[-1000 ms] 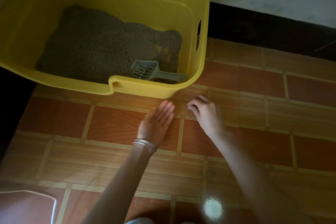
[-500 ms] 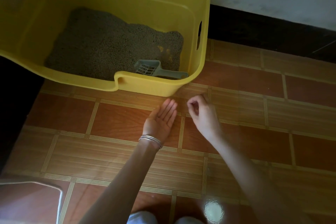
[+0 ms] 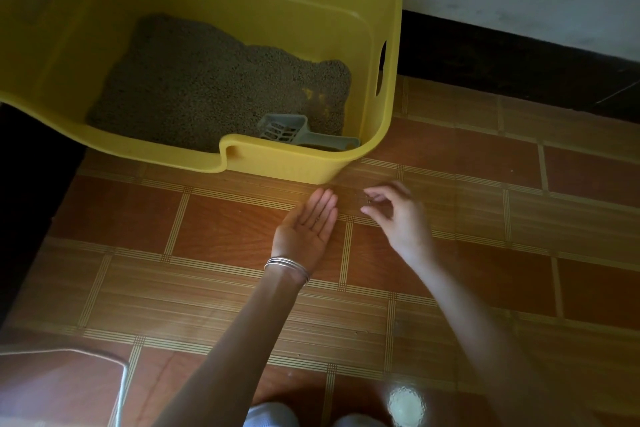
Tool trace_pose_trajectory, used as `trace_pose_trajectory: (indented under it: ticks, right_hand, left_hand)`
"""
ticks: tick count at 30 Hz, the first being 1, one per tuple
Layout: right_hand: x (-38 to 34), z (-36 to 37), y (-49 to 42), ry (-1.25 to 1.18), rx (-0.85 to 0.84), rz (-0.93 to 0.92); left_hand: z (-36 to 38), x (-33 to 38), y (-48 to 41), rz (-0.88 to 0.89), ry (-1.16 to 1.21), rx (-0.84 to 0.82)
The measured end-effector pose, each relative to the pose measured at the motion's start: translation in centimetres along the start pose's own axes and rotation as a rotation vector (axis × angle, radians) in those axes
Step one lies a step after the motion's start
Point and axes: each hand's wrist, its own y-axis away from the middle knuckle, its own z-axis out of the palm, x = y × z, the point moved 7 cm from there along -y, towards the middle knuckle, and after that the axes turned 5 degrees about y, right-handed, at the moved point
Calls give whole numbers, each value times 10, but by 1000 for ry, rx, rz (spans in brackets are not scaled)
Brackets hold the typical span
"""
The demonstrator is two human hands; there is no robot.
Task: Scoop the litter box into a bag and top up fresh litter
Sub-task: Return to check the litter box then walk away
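The yellow litter box (image 3: 388, 21) stands on the tiled floor at the upper left. Grey litter (image 3: 207, 87) covers most of its bottom. A grey slotted scoop (image 3: 287, 130) lies inside at the near right corner, handle pointing right. My left hand (image 3: 308, 229) lies palm up on the floor just in front of the box, fingers straight, with a few dark specks on the palm. My right hand (image 3: 394, 211) hovers right beside its fingertips, thumb and forefinger pinching what looks like a small litter grain (image 3: 369, 200).
A white wall and a dark skirting board (image 3: 519, 62) run behind the box on the right. Orange-brown floor tiles (image 3: 519, 253) stretch to the right and toward me. A pale rimmed object (image 3: 69, 355) shows at the bottom left corner. My knees are at the bottom edge.
My right hand lifted its fingertips off the floor into a pinch beside the left fingertips. My left hand stayed palm up in place. The view shifted slightly.
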Motion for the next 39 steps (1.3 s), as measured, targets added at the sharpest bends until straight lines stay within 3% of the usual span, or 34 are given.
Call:
trace_pose_trajectory:
  ticks: [6, 17, 28, 35, 39]
  right_hand:
    - [14, 20, -12, 59, -135, -2]
    - [4, 17, -19, 29, 26, -67]
    - [-7, 26, -11, 252, 37, -125]
    - [-18, 16, -4, -43, 109, -67]
    - [-37, 24, 5, -145, -5, -144]
  left_hand:
    - [-2, -1, 0, -13, 2, -19]
    - [-1, -3, -3, -17, -10, -41]
    - [-1, -3, 0, 1, -37, -44]
    - [1, -7, -1, 52, -57, 0]
    - [1, -6, -1, 62, -91, 10]
